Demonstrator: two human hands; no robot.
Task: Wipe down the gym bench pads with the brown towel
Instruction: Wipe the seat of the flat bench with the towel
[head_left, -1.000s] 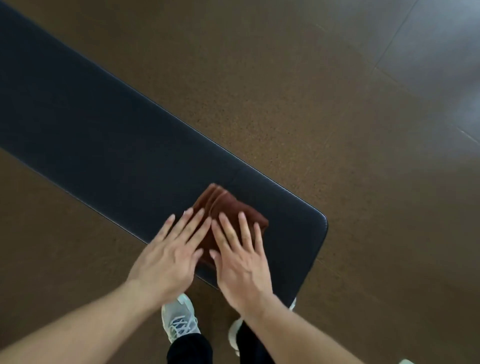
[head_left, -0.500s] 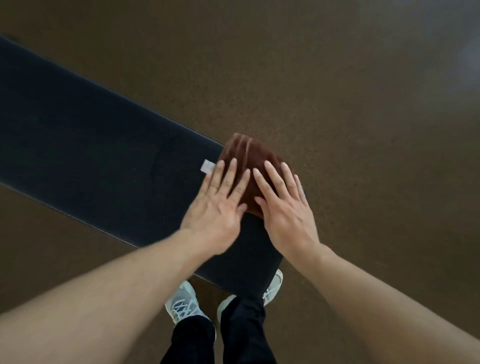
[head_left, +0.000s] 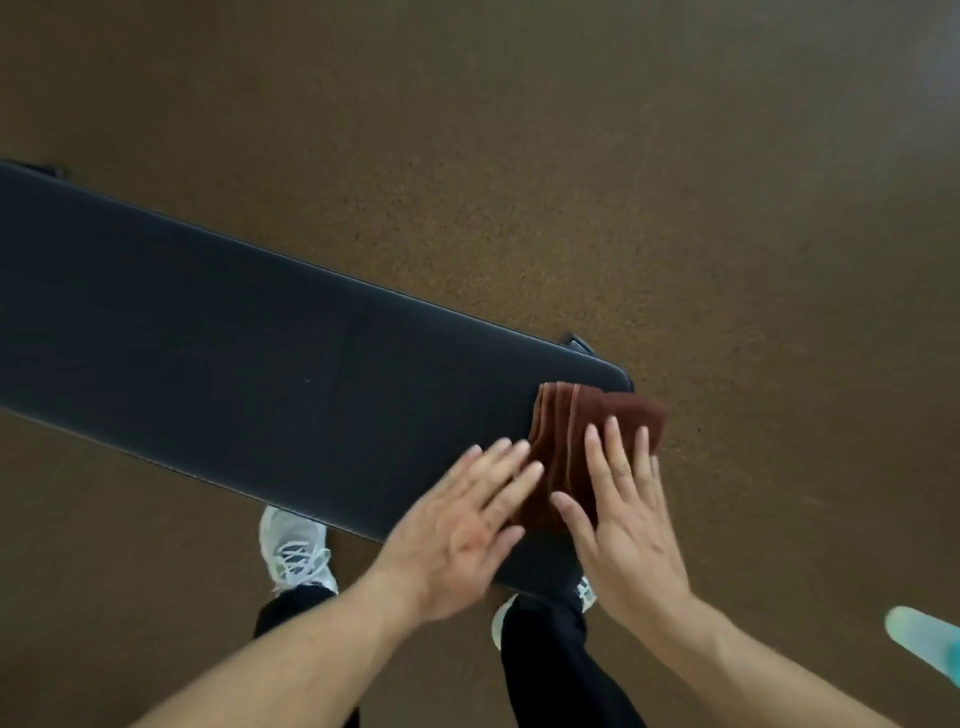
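A long black gym bench pad (head_left: 260, 338) runs from the left edge to the right of centre. A folded brown towel (head_left: 576, 421) lies on the pad's right end, its far corner hanging past the edge. My left hand (head_left: 467, 525) lies flat with straight fingers, fingertips on the towel's left side. My right hand (head_left: 623, 514) presses flat on the towel's right part with spread straight fingers. The near part of the towel is hidden under both hands.
Brown speckled floor (head_left: 571, 156) surrounds the bench. My white shoes (head_left: 296, 551) and dark trouser legs stand under the pad's near edge. A pale green object (head_left: 924, 644) pokes in at the right edge. A bit of the bench frame (head_left: 576, 344) shows behind the pad's end.
Both flat hands slid the towel across the pad's end, out to the far edge and then back to the right end corner. The view shifted.
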